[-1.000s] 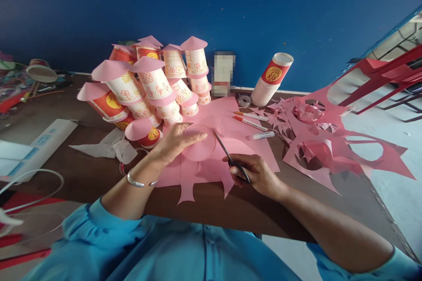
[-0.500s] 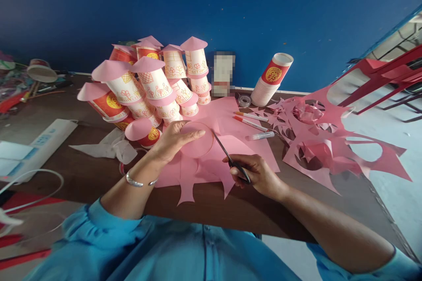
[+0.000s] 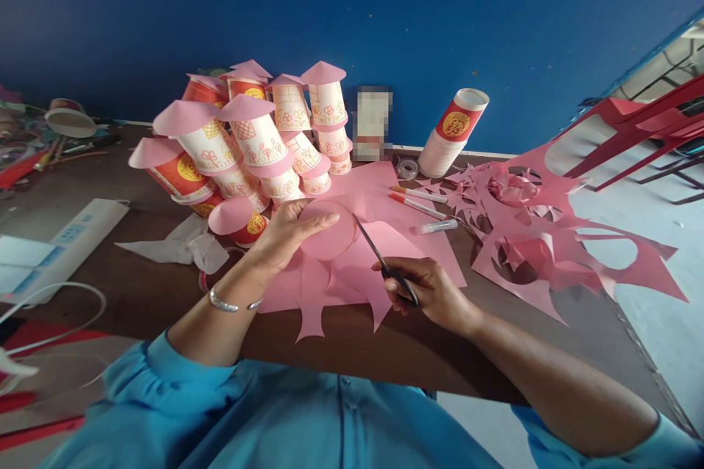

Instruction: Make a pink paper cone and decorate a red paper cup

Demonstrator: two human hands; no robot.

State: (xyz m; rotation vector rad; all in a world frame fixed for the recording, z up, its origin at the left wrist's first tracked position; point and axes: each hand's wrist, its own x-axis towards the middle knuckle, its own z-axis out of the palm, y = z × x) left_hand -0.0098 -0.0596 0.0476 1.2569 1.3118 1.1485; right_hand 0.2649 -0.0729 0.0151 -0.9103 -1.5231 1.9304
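My left hand (image 3: pixel 286 231) pinches a pink paper disc (image 3: pixel 333 234) and holds it up over the pink sheets (image 3: pixel 385 249) on the brown table (image 3: pixel 165 286). My right hand (image 3: pixel 426 293) grips black scissors (image 3: pixel 382 260), whose blades point up and left and reach the disc's right edge. A silver bangle sits on my left wrist. Just behind my left hand lies a red paper cup with a pink cone lid (image 3: pixel 239 220).
A pile of paper cups with pink cone lids (image 3: pixel 247 135) stands at the back. A stack of plain cups (image 3: pixel 454 132) leans at back right, beside a tape roll (image 3: pixel 408 168) and markers (image 3: pixel 421 201). Pink paper offcuts (image 3: pixel 550 242) cover the right side. A white power strip (image 3: pixel 71 238) lies left.
My left hand has lifted the pink disc slightly up and away. The scissors and my right hand have barely moved.
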